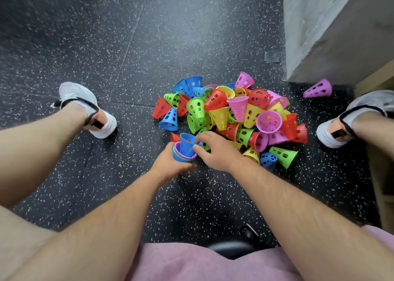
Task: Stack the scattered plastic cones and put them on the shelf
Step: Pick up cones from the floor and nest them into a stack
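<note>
The left hand (168,163) wraps the base of a short stack of nested perforated plastic cones (184,155), blue one topmost, held just above the speckled black rubber floor (106,46). The right hand (215,150) pinches that blue cone's side. Best to press it straight down until rims nest, then reach into the multicoloured cone pile (234,114) just beyond; one purple cone (318,88) lies apart.

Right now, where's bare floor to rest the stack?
Bare floor lies between the left shoe and the cone pile, and nearer, under the forearms. Crowded: the pile beyond the right hand; a lone purple cone lies beside the right shoe.
</note>
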The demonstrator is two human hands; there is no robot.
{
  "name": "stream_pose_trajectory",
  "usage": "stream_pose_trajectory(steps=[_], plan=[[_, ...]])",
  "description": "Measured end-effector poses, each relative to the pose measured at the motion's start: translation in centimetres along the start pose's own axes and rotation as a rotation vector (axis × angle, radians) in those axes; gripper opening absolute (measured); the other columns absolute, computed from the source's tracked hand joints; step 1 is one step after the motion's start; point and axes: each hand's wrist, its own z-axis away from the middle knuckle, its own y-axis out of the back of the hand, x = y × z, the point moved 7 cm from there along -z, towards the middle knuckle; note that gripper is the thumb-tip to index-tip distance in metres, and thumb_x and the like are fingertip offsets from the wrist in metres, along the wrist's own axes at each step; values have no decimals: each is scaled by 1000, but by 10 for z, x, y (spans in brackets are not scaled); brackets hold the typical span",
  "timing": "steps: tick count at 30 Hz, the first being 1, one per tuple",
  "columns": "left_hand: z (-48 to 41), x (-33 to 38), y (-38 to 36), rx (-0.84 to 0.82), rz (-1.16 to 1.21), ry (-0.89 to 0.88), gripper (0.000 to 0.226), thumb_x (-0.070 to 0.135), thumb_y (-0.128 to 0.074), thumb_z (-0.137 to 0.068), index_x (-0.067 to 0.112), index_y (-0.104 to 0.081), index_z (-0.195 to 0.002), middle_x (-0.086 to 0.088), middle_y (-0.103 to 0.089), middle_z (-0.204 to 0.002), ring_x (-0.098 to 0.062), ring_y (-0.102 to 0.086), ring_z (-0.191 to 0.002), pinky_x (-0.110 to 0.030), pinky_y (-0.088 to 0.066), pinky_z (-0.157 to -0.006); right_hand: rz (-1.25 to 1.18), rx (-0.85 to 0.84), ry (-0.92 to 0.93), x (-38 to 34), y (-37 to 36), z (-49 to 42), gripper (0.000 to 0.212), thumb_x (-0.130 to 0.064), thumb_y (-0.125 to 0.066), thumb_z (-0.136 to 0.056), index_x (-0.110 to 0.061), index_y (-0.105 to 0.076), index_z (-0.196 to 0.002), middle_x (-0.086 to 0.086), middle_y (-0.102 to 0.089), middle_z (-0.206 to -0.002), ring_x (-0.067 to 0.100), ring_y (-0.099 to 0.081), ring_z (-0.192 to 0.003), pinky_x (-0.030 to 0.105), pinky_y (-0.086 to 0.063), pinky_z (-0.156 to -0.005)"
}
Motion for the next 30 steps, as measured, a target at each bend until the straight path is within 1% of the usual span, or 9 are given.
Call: stream_pose_trajectory(steps=[3,5,8,10,13,17,20,25,30], plan=[[-4,6,-5,-29,5,-48,34,25,-86,-65,13,-62,-85,3,-59,-71,-13,-48,-64,-38,-44,-63,3,21,-38,6,-5,6,18,-38,-53,-94,-27,-60,-107,-11,-60,-108,13,-54,-104,34,-45,-88],[0,9,-6,-13,5,-61,33,24,-87,-63,16,-62,-84,4,-61,-73,-12,-49,-66,-36,-46,-67,45,66,-16,10,-7,8,22,-35,-50,-94,-22,-60,-108,-8,-59,-109,14,-50,-108,36,-45,-92],[6,2,0,55,7,-16,54,23,-96,-62,29,-56,-97,9,-67,-97,-10,-64,-81,-31,-52,-80,172,121,23,16,-10,5,27,-26,-48,-92,-15,-64,-111,-1,-56,-125,19,-42,-124,42,-40,-106],[4,-5,3,74,-14,17,72,34,-99,-56,28,-54,-112,10,-67,-107,-9,-67,-96,-34,-55,-89,276,73,-18,21,-16,1,34,-24,-48,-93,-16,-63,-122,0,-45,-145,21,-31,-138,43,-33,-115],[0,-9,4,80,-7,29,81,46,-94,-47,31,-54,-115,12,-69,-106,-9,-69,-98,-39,-56,-93,358,-18,-79,26,-24,-2,45,-25,-45,-95,-21,-52,-140,-4,-30,-159,21,-21,-143,44,-28,-118],[2,-10,2,95,19,49,78,46,-93,-45,33,-53,-111,12,-71,-102,-10,-70,-96,-42,-57,-92,379,-40,-80,29,-25,-1,51,-22,-44,-98,-17,-42,-148,-5,-27,-162,21,-24,-143,42,-27,-119],[2,-8,2,95,15,35,75,37,-98,-53,30,-53,-113,12,-70,-103,-11,-69,-98,-37,-56,-91,345,37,-79,29,-18,-2,50,-27,-43,-102,-12,-39,-150,0,-31,-160,21,-28,-143,39,-26,-118],[4,-6,6,121,2,30,75,33,-98,-60,27,-54,-120,14,-69,-107,-6,-67,-99,-34,-54,-92,188,250,-129,31,9,-1,70,-61,-55,-93,-7,-52,-136,5,-52,-133,21,-45,-125,35,-37,-109],[8,-7,12,152,3,52,74,37,-97,-56,29,-54,-116,14,-70,-105,-8,-68,-99,-36,-56,-91,6,378,-118,18,23,-2,68,-62,-71,-81,-12,-58,-124,-1,-56,-119,15,-51,-116,32,-43,-102]])
